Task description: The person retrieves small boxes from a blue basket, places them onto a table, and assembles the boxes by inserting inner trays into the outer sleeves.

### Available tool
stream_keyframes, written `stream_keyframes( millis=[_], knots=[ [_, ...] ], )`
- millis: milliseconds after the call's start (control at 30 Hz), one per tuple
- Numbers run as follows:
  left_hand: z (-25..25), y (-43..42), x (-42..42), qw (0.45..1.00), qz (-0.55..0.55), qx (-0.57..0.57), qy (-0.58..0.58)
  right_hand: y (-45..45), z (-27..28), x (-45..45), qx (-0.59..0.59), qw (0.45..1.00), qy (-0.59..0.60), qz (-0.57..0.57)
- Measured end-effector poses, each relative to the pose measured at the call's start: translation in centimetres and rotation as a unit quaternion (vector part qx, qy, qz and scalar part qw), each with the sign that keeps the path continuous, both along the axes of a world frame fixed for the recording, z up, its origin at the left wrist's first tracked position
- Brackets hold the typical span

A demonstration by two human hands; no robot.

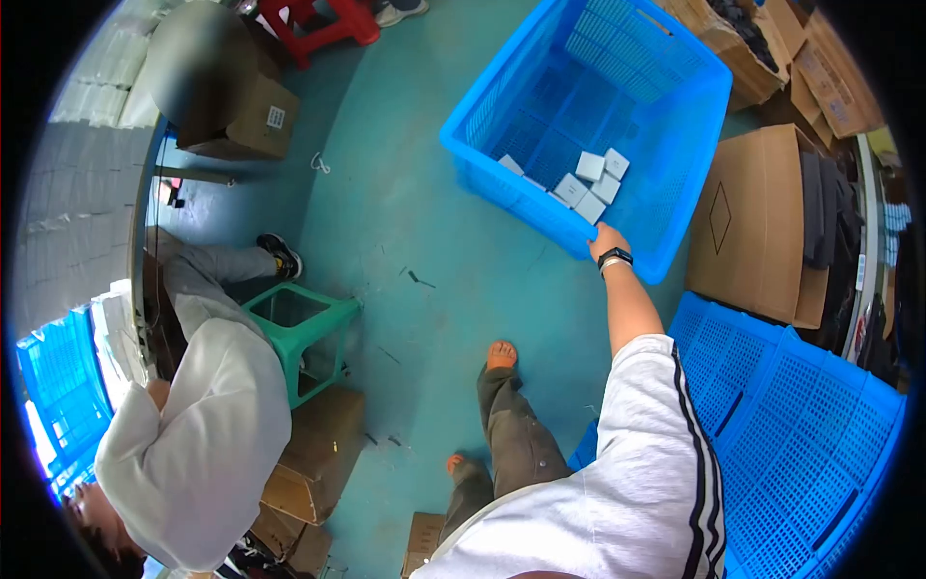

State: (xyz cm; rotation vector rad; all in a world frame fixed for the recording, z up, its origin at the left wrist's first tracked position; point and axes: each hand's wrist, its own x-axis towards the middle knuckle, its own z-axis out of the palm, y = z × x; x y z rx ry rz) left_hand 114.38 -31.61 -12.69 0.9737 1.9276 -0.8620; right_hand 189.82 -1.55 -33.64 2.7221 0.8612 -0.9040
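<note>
My right hand (608, 241), with a dark watch and a band at the wrist, has its fingers closed over the near rim of a large blue plastic crate (521, 188). Inside, several small white boxes (571, 190) lie loosely near the wall closest to me, just beyond my hand. The rest of the visible crate floor is bare blue mesh. My left hand is out of view.
On the left, a person in a light top (212, 415) sits by a green stool (309, 333). Cardboard boxes (752, 217) and more blue crates (801, 415) line the right side. A red stool (323, 29) stands at the far left, and scraps (417, 279) litter the green floor.
</note>
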Motion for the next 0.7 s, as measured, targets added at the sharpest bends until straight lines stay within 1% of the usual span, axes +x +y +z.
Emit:
stream_keyframes(
  millis=[33, 100, 133, 200, 267, 300, 333, 367, 400, 433, 500, 567, 633, 700],
  knots=[
    [0.3, 0.1, 0.7, 1.000, -0.005, -0.004, 0.001, -0.7, 0.1, -0.7, 0.031, 0.999, -0.036, 0.016],
    [0.8, -0.1, 1.9, 1.000, -0.005, -0.009, -0.003, -1.3, 0.8, -1.2, 0.054, 0.997, -0.042, 0.047],
    [0.9, -0.3, 2.4, 1.000, -0.006, -0.012, -0.006, -1.8, 1.0, -1.2, 0.050, 0.996, -0.039, 0.061],
    [1.1, -0.6, 3.5, 1.000, -0.012, -0.015, -0.018, -3.2, 0.2, -3.0, -0.011, 0.994, -0.059, 0.096],
    [1.9, -1.2, 4.2, 0.999, -0.010, -0.014, -0.028, -5.5, 2.0, -6.9, 0.011, 0.996, -0.007, 0.093],
    [2.5, -1.5, 4.9, 0.999, 0.002, -0.016, -0.033, -6.8, 2.7, -8.8, -0.003, 0.997, 0.014, 0.078],
    [3.0, -2.4, 5.8, 0.999, 0.017, -0.021, -0.036, -8.1, 1.6, -9.5, 0.018, 0.996, 0.032, 0.080],
    [2.9, -3.1, 6.6, 0.998, 0.027, -0.026, -0.042, -9.0, 0.5, -10.0, 0.037, 0.992, 0.045, 0.115],
    [3.6, -3.8, 7.3, 0.998, 0.040, -0.031, -0.048, -10.1, 1.1, -11.4, 0.008, 0.989, 0.063, 0.132],
    [3.4, -4.7, 8.1, 0.997, 0.049, -0.032, -0.052, -10.4, 1.6, -11.9, -0.018, 0.986, 0.068, 0.149],
    [2.5, -6.0, 8.5, 0.997, 0.052, -0.036, -0.049, -12.0, 2.6, -13.5, -0.023, 0.980, 0.017, 0.195],
    [1.4, -7.9, 7.3, 0.997, 0.060, -0.025, -0.040, -15.3, 3.8, -16.2, -0.049, 0.980, 0.020, 0.194],
    [0.2, -9.1, 7.3, 0.993, 0.102, -0.041, -0.034, -16.9, 6.4, -17.3, -0.040, 0.980, 0.027, 0.192],
    [-0.1, -11.0, 5.6, 0.993, 0.104, -0.033, -0.054, -19.1, 8.6, -19.5, -0.028, 0.980, 0.022, 0.195]
  ],
)
